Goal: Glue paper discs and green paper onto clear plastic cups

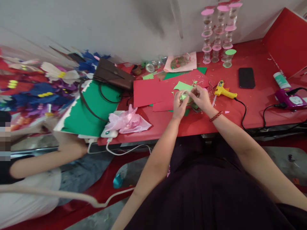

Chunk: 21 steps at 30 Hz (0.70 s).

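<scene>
Two hands: close together above the near half of the red table [256,102], fingertips nearly meeting; the clock readings below are taken from them.
Left hand [179,105]: thumb and fingers closed on a small pale piece [184,92], too small to make out.
Right hand [200,97]: thumb and fingertips bent in beside that same piece; whether they grip it, I cannot tell. A beaded bracelet [216,116] circles the wrist.
Light green paper [182,85]: at eleven o'clock, right by the fingers, scraps around it.
Red sheets [147,92]: at nine o'clock, overlapping, reaching to the hands.
Yellow glue gun [225,91]: at three o'clock, near the right hand, lying on its side with a dark cord.
Black phone [246,77]: between two and three o'clock, flat beyond the glue gun.
Clear cup towers [207,24]: at one o'clock, upright, with pink discs between the cups; a shorter stack with a green disc [230,52] stands just beside.
Pink sheet [193,62]: at twelve o'clock, bearing brownish material.
Pink plastic bag [128,119]: between eight and nine o'clock, crumpled at the table's edge.
Green board [96,105]: at nine o'clock, well apart, a brown bag [115,75] resting against it.
Co-worker's arm [50,161]: at eight o'clock, bent.
</scene>
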Each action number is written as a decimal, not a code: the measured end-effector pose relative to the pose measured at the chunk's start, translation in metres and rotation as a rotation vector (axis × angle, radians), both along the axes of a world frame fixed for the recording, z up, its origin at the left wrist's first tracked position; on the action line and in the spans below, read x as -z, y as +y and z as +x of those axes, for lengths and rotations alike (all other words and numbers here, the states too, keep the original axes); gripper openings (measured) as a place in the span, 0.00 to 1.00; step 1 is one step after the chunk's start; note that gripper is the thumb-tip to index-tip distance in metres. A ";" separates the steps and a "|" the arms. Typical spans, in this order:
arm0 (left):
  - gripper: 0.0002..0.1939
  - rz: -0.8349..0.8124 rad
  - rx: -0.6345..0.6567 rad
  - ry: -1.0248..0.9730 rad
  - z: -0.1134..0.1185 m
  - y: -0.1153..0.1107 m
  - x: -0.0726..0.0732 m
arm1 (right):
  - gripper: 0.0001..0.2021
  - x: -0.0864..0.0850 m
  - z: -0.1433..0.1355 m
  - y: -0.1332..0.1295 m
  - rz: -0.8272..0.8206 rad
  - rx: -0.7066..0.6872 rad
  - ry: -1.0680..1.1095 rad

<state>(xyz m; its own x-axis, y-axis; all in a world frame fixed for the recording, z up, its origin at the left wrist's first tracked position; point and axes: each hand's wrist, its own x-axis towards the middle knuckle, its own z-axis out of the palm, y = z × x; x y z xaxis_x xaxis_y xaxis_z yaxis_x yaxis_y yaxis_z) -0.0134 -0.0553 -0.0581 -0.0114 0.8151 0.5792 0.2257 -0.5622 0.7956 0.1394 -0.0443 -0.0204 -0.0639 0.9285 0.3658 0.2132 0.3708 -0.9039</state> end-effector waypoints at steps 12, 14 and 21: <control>0.26 0.008 -0.006 0.076 -0.001 -0.002 -0.004 | 0.11 0.006 0.001 0.005 0.006 0.028 -0.014; 0.27 0.009 -0.020 0.059 -0.001 -0.001 -0.002 | 0.11 0.010 0.001 0.007 0.007 0.003 0.035; 0.26 0.038 -0.066 -0.001 -0.001 0.001 -0.001 | 0.14 0.016 -0.001 0.009 -0.028 -0.128 0.180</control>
